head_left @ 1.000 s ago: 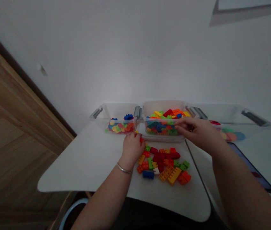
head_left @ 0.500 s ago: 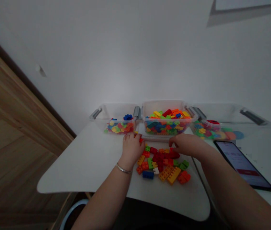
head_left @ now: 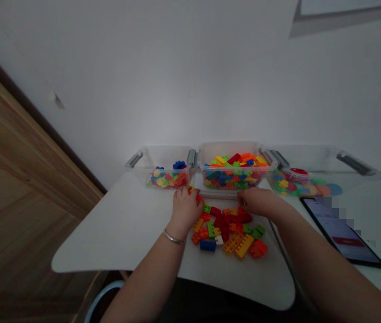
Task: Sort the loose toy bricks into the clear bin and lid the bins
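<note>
Left hand [head_left: 186, 208] holds red brick [head_left: 199, 198], left of loose bricks [head_left: 223, 224]. Right hand [head_left: 257, 201] at their back edge, fingers bent; can't tell if gripping.

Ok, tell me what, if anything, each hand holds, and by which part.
The left hand curls around a red block, any grip hidden; whether the right hand holds anything cannot be told.

Dim light here, pale wall [head_left: 190, 72] filling the top, wooden panelling [head_left: 5, 179] slanting down the left, white tabletop [head_left: 119, 237] below!
</note>
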{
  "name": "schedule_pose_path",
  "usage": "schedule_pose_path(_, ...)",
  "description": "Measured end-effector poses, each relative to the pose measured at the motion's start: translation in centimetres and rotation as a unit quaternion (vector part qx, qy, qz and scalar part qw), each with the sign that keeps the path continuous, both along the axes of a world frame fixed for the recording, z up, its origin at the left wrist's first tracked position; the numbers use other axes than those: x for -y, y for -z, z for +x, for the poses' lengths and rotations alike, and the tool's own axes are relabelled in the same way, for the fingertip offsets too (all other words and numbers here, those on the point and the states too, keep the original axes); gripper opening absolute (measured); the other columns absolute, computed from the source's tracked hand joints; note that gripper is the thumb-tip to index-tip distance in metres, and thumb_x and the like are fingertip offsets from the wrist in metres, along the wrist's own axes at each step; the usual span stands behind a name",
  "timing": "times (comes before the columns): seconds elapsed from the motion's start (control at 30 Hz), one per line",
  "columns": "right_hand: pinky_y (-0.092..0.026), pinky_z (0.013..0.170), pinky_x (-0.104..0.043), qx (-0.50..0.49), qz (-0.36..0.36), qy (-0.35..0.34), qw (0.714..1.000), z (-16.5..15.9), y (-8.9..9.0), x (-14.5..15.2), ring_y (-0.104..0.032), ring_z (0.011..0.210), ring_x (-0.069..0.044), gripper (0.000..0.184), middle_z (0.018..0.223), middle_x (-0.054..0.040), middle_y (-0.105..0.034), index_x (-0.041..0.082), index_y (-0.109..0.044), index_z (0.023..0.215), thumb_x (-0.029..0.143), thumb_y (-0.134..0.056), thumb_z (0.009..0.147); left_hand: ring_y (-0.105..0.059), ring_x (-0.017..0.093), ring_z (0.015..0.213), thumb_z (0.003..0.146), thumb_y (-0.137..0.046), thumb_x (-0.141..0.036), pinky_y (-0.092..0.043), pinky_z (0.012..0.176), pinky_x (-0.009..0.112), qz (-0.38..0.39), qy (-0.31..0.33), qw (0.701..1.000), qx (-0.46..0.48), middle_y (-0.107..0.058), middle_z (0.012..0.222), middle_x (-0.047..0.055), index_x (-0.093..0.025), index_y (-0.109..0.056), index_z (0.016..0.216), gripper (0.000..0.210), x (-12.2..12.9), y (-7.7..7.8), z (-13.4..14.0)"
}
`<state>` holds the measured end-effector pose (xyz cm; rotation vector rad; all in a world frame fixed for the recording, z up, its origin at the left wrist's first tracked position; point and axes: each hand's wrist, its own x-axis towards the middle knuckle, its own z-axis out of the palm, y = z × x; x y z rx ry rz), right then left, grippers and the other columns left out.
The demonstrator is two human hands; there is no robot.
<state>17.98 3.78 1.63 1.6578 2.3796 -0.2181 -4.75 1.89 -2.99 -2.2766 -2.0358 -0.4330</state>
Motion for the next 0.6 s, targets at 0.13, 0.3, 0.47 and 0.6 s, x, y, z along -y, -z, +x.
schedule_pose_path(0.13, -0.048, 0.067, -0.031, -0.011, 0.057, 0.006, 0.998, -0.5, 0.5, -0.4, -0.07, 0.087, -0.026, 0.021, 0.096, -0.013, -0.074, 0.018, -0.07, 0.095, 0.022, -0.052, 0.085, -0.052, 0.028, 0.116, 0.088, -0.054, -0.033, -0.038, 0.103, 0.043, 0.008, 0.004, 1.0, -0.006, -0.058, 0.122, 0.014, -0.021, -0.064, 0.121, 0.037, 0.0, 0.2, -0.1)
schedule_pose_path(0.3, -0.046, 0.064, -0.029, -0.031, 0.108, 0.011, 0.994, -0.3, -0.1, -0.4, -0.07, 0.087, -0.025, 0.024, 0.098, -0.0112, -0.074, 0.021, -0.068, 0.098, 0.026, -0.047, 0.089, -0.052, 0.027, 0.113, 0.088, -0.053, -0.033, -0.038, 0.102, 0.042, 0.005, 0.001, 1.0, -0.002, -0.06, 0.118, 0.013, -0.021, -0.064, 0.12, 0.036, 0.0, 0.1, -0.1)
schedule_pose_path(0.47, -0.046, 0.065, -0.032, -0.021, 0.083, 0.012, 0.996, 0.0, -0.9, 0.1, -0.07, 0.088, -0.026, 0.023, 0.097, -0.0104, -0.074, 0.022, -0.071, 0.093, 0.027, -0.05, 0.085, -0.053, 0.027, 0.113, 0.087, -0.054, -0.032, -0.038, 0.102, 0.041, 0.004, 0.003, 1.0, 0.009, -0.06, 0.119, 0.012, -0.021, -0.065, 0.119, 0.036, 0.1, 0.0, -0.1)
schedule_pose_path(0.6, -0.048, 0.068, -0.032, -0.02, 0.047, 0.001, 0.999, -0.4, -0.7, 0.4, -0.07, 0.089, -0.026, 0.021, 0.097, -0.01, -0.074, 0.023, -0.072, 0.095, 0.026, -0.056, 0.083, -0.054, 0.027, 0.113, 0.087, -0.054, -0.032, -0.039, 0.101, 0.041, 0.005, 0.002, 1.0, 0.012, -0.061, 0.118, 0.013, -0.02, -0.065, 0.118, 0.035, 0.0, -0.1, -0.1)
